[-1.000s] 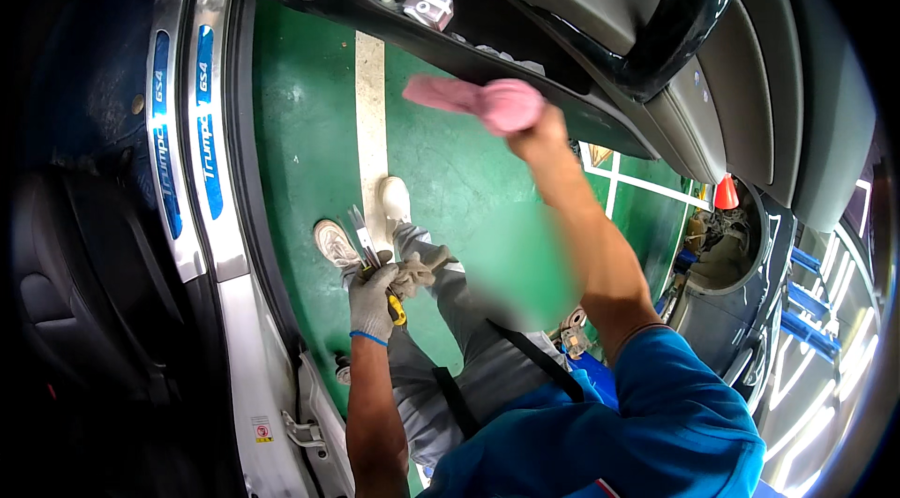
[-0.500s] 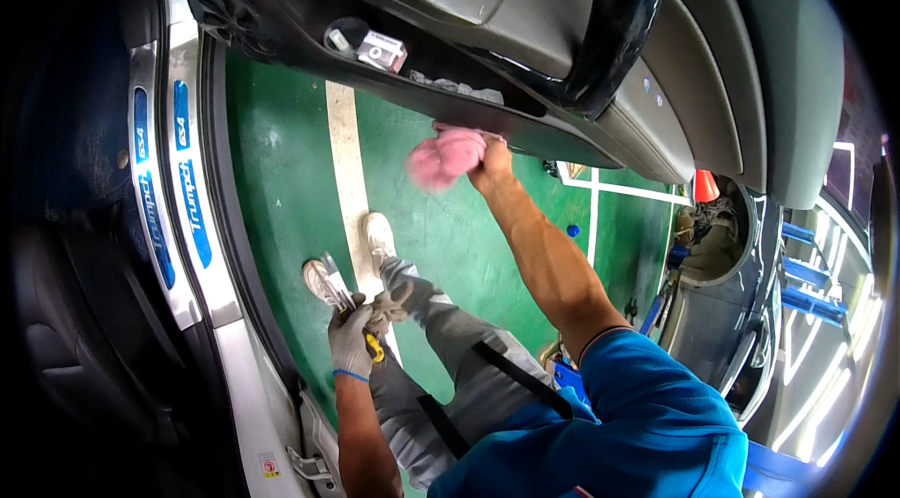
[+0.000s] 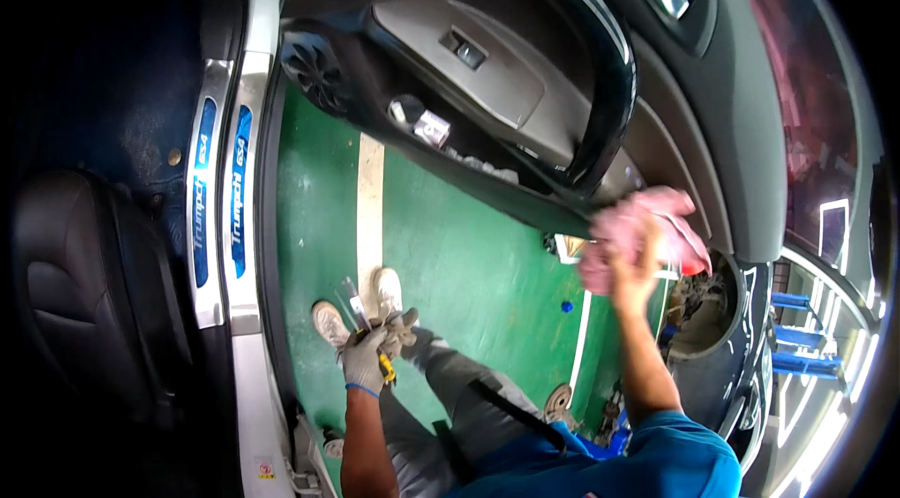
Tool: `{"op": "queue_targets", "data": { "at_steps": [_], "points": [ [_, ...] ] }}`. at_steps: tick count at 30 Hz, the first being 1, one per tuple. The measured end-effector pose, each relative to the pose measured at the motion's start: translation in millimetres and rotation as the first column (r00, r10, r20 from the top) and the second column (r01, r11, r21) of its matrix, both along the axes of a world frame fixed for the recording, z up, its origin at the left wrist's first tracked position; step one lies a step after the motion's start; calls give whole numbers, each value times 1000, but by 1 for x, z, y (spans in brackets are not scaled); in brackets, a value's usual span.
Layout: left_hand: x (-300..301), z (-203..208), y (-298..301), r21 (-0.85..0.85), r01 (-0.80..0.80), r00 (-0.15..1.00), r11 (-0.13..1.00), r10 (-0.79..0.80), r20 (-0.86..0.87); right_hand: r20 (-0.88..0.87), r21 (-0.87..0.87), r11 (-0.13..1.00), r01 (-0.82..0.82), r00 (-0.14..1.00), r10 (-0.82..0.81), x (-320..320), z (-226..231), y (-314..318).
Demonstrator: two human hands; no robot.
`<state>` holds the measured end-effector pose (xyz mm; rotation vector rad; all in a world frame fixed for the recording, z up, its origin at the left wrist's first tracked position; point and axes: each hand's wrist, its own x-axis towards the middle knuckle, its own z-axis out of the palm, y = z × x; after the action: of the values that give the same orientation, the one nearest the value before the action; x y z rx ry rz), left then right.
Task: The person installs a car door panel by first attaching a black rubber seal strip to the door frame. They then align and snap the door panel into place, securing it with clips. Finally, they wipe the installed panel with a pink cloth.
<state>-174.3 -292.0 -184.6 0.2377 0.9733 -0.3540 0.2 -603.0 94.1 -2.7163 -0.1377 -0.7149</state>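
My bare right hand (image 3: pixel 637 273) has a pink cloth (image 3: pixel 673 217) in its grip, at the rear lower corner of the open car door (image 3: pixel 572 57). Both are blurred, and the cloth partly hides the fingers; whether it touches the panel I cannot tell. Low in front of my legs, my left hand (image 3: pixel 362 365) wears a knit glove with a blue cuff. Its fingers are closed round a tool with a yellow handle (image 3: pixel 386 368) and thin, clear or metallic strips (image 3: pixel 353 303) sticking out. A bunched greyish glove (image 3: pixel 399 329) is held there too.
The door pocket contains a small white box (image 3: pixel 431 128) and crumpled clear plastic. To the left are the metal door sill (image 3: pixel 214 301) and a black seat (image 3: pixel 84 282). A white line (image 3: pixel 370 207) crosses the green floor (image 3: pixel 450 245). Another car (image 3: pixel 703 376) stands at right.
My right hand has moved the pink cloth rightward and down, from under the door pocket to the door's rear end. The view has shifted, showing more of the door. My left hand keeps its hold.
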Motion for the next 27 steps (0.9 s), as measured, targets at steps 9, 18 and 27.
{"op": "queue_targets", "data": {
  "at_steps": [9, 18, 27],
  "points": [
    [-16, -5, 19, 115, 7, 1000, 993, -9, 22, 159, -567, 652, -504, 709, 687, 174, 76, 170],
    [-30, 3, 10, 188, -56, 994, 981, 73, -84, -93, -748, 495, -442, 809, 581, 141, 59, 176],
    [-33, 17, 24, 54, -205, 979, 977, 206, -10, -449, -605, 324, -727, 648, 616, 104, 25, 111]
  ]
}}
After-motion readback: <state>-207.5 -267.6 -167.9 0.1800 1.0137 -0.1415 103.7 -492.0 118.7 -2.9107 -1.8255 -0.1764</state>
